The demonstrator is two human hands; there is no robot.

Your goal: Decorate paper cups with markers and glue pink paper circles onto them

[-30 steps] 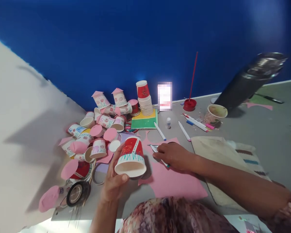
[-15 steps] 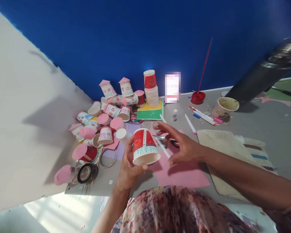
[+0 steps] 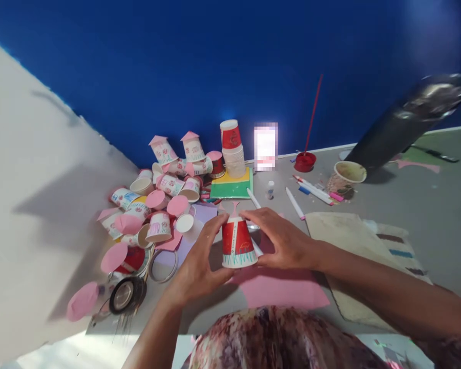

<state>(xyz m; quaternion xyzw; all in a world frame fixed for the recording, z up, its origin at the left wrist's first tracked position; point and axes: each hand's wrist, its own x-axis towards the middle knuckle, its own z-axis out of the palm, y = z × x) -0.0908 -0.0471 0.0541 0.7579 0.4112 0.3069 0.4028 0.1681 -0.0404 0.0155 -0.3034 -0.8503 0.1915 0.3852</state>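
Between my two hands is a red paper cup, mouth down, with green grass-like strokes drawn near its rim. My left hand grips its left side, thumb low by the rim and fingers at the upper edge. On the other side my right hand has its fingertips at the cup's top and its thumb by the rim. Below lies a sheet of pink paper. A white marker and part of some scissors show behind the cup, partly hidden by my right hand.
Decorated paper cups, several with pink paper tops, are heaped on the left. Stacked cups stand on a green-and-yellow pad. Tape rolls, markers, a stained cup, a cloth and a black bottle surround the workspace.
The cup has turned from a tilt with its opening towards me to upside down. My right hand has come in from the right to the cup. The view has shifted slightly.
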